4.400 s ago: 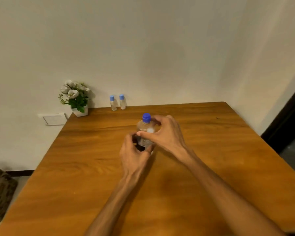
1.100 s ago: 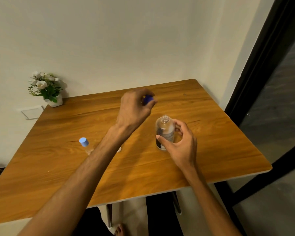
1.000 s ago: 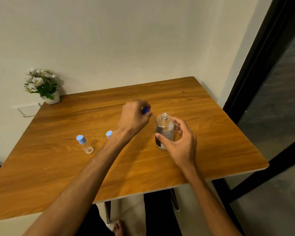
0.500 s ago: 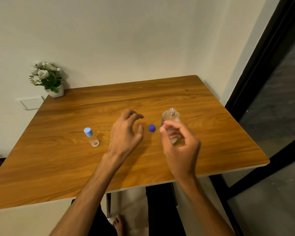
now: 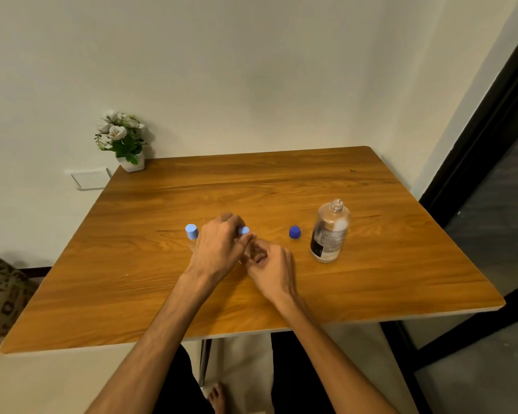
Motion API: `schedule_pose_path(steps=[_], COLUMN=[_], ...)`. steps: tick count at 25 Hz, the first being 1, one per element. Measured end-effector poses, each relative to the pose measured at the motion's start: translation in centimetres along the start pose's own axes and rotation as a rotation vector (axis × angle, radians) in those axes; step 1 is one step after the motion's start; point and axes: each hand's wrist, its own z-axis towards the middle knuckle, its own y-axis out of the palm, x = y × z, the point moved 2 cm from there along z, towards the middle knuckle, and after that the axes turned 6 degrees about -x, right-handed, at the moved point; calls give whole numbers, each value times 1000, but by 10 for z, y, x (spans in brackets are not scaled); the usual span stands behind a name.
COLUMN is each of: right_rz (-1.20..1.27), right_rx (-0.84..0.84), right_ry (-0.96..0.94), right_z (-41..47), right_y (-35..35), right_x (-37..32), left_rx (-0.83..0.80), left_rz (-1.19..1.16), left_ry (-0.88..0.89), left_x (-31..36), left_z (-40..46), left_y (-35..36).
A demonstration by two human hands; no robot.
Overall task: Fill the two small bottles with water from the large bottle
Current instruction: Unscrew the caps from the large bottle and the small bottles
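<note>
Standing uncapped, large bottle (image 5: 329, 234), contents unclear, beside cap (image 5: 294, 232).

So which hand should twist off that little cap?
Probably the left hand: its fingers are already at the light blue cap, while the right hand sits lower, by the small bottle's body.

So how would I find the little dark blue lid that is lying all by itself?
Start at the brown wooden table and find the big clear open-topped bottle with a dark label standing toward its right side. Just left of it, on the bare wood, sits the small dark blue cap. It is a deeper blue than the two light blue caps farther left, and it sits on no bottle.
</note>
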Motion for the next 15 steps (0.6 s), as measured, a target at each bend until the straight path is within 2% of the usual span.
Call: schedule_pose_path(steps=[3, 7, 9, 11, 13, 15], right_rz=[-93, -175, -180, -166, -135, -114], right_rx=[36, 112, 161, 180, 170, 178], right_ry=[12, 0, 5, -8, -7, 1], right_z=[-15, -20, -16, -15, -14, -14], right_y=[-2, -9, -11, -12, -13, -15], right_x=[7, 4, 7, 9, 11, 13], left_rx=[91, -9, -14, 72, 228, 334], left_rz=[-98, -558, -658, -691, -723, -674], left_ry=[-119, -98, -94, -124, -183, -247], left_x=[6, 26, 26, 22, 18, 12], left_z=[-3, -26, -41, -48, -38, -19], left_y=[21, 39, 36, 31, 26, 24])
